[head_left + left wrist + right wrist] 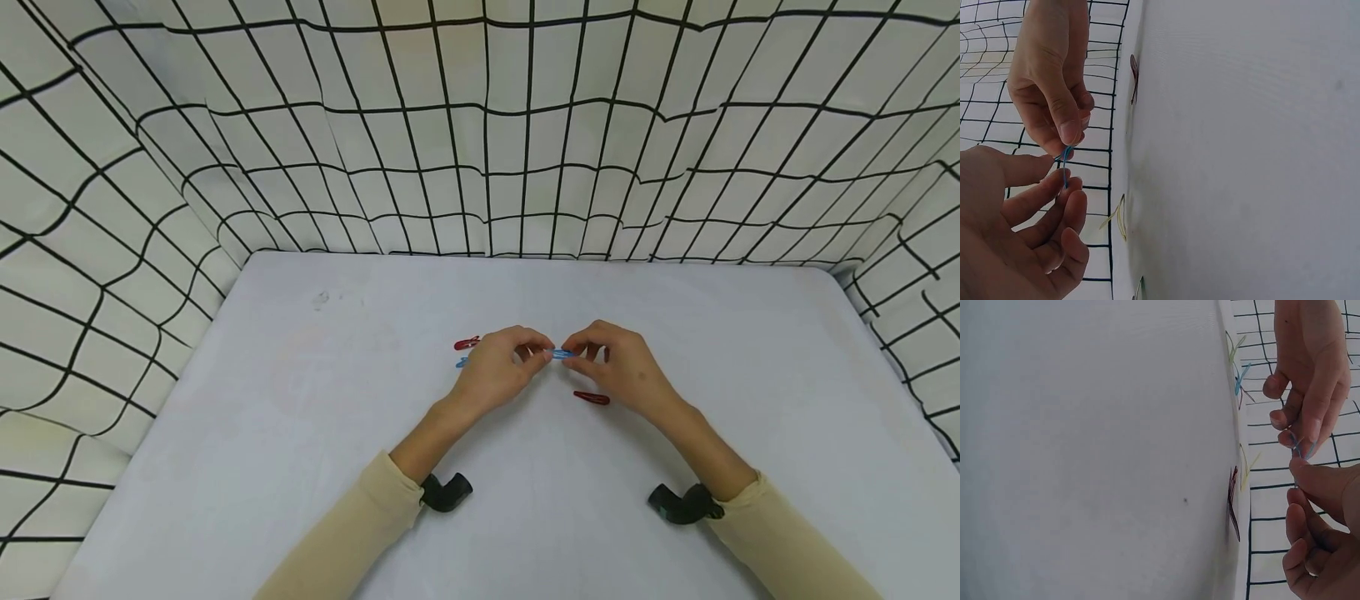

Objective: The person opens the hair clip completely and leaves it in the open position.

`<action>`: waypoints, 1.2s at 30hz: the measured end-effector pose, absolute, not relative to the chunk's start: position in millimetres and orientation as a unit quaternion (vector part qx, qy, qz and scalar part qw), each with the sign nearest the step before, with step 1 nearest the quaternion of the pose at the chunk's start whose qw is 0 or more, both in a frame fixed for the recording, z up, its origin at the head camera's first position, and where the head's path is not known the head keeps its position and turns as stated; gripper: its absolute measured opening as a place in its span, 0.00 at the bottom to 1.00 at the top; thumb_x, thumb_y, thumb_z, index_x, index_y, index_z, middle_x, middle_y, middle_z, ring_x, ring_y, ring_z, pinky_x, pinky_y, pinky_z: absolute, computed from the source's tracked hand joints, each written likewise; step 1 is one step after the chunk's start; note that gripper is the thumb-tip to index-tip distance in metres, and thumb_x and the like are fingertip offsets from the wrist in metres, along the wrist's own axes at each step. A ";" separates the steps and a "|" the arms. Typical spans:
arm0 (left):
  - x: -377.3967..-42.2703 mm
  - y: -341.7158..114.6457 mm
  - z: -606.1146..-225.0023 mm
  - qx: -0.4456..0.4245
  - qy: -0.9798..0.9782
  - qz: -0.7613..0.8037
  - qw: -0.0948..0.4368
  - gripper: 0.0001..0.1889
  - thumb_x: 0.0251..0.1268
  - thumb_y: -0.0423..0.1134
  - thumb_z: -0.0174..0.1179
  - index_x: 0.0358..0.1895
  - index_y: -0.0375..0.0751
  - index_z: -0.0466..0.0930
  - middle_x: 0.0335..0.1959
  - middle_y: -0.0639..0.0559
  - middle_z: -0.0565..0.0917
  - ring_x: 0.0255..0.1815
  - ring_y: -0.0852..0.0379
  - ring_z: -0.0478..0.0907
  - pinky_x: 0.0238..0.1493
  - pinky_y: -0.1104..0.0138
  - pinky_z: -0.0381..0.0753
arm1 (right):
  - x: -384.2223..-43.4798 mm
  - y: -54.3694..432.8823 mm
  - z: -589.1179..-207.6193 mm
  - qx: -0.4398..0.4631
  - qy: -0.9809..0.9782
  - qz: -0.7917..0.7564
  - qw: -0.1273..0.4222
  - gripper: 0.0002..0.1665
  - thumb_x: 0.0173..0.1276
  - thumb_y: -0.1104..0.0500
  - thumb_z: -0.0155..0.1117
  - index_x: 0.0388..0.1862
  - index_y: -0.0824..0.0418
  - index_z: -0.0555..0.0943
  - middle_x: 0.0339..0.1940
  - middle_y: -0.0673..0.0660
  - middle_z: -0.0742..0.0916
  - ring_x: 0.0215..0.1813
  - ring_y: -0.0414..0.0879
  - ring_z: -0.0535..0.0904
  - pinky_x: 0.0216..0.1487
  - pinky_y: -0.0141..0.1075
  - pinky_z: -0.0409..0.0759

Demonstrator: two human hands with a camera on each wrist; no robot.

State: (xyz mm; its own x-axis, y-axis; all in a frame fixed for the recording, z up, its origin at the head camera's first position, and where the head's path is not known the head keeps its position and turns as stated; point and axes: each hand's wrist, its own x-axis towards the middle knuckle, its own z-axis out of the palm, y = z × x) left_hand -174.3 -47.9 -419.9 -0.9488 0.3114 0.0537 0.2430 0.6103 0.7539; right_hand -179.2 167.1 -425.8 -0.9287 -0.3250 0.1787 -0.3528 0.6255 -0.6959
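Observation:
A blue snap hair clip is held above the white table, between the fingertips of both hands. My left hand pinches one end of it between thumb and fingers. At the other end, my right hand pinches it with thumb and forefinger. The fingers partly hide the clip, and its thin prongs show spread apart in the right wrist view. Below the right hand a dark red hair clip lies on the table. A red clip and another blue clip lie partly hidden beside the left hand.
A yellow hair clip stands out beyond the dark red one in the right wrist view, with a green clip farther off. Black netting over white walls encloses the back and sides of the table.

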 end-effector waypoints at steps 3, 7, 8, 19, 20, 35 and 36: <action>-173.7 -46.5 -418.4 0.161 0.911 0.379 0.024 0.10 0.70 0.41 0.69 0.51 0.48 0.89 0.41 0.55 0.89 0.41 0.59 0.82 0.39 0.69 0.79 | -179.7 165.8 -426.1 0.182 -0.902 0.392 0.009 0.08 0.65 0.61 0.77 0.43 0.54 0.90 0.39 0.49 0.90 0.40 0.42 0.80 0.42 0.32 0.75; -172.7 -45.1 -417.7 0.165 0.926 0.340 -0.003 0.11 0.67 0.39 0.71 0.50 0.47 0.89 0.39 0.55 0.90 0.36 0.60 0.82 0.33 0.72 0.77 | -180.4 162.4 -425.9 0.178 -0.904 0.390 -0.005 0.09 0.66 0.60 0.77 0.45 0.55 0.90 0.41 0.51 0.90 0.40 0.43 0.81 0.43 0.33 0.76; -172.7 -45.0 -417.9 0.165 0.928 0.334 -0.009 0.11 0.66 0.38 0.72 0.50 0.47 0.89 0.39 0.55 0.90 0.34 0.60 0.82 0.32 0.72 0.76 | -180.5 161.5 -425.9 0.176 -0.904 0.389 -0.009 0.09 0.66 0.60 0.76 0.45 0.55 0.90 0.41 0.51 0.90 0.40 0.43 0.81 0.43 0.33 0.77; -174.7 -46.6 -421.6 0.152 0.940 0.302 -0.034 0.08 0.64 0.39 0.74 0.45 0.48 0.90 0.35 0.57 0.90 0.31 0.62 0.81 0.28 0.73 0.74 | -185.1 154.5 -425.7 0.164 -0.912 0.374 -0.040 0.07 0.68 0.59 0.75 0.45 0.56 0.89 0.41 0.51 0.90 0.41 0.44 0.81 0.41 0.33 0.77; -174.7 -46.8 -421.7 0.152 0.941 0.301 -0.034 0.07 0.64 0.39 0.74 0.44 0.48 0.91 0.35 0.57 0.90 0.31 0.62 0.81 0.28 0.73 0.74 | -185.7 153.9 -425.7 0.165 -0.913 0.372 -0.042 0.07 0.68 0.59 0.75 0.45 0.56 0.89 0.41 0.51 0.90 0.42 0.44 0.81 0.41 0.33 0.77; -176.5 -46.0 -424.4 0.144 0.953 0.262 -0.039 0.04 0.62 0.39 0.75 0.39 0.47 0.92 0.35 0.55 0.87 0.32 0.59 0.82 0.28 0.71 0.75 | -193.5 151.2 -431.3 0.188 -0.909 0.367 -0.059 0.08 0.67 0.62 0.75 0.45 0.58 0.89 0.42 0.53 0.90 0.43 0.45 0.82 0.43 0.33 0.79; -176.9 -45.6 -424.6 0.144 0.954 0.260 -0.039 0.04 0.62 0.39 0.75 0.39 0.47 0.92 0.35 0.55 0.87 0.32 0.59 0.82 0.28 0.71 0.75 | -193.8 151.1 -431.5 0.188 -0.910 0.366 -0.060 0.08 0.68 0.62 0.74 0.45 0.58 0.89 0.42 0.53 0.90 0.43 0.45 0.82 0.43 0.33 0.79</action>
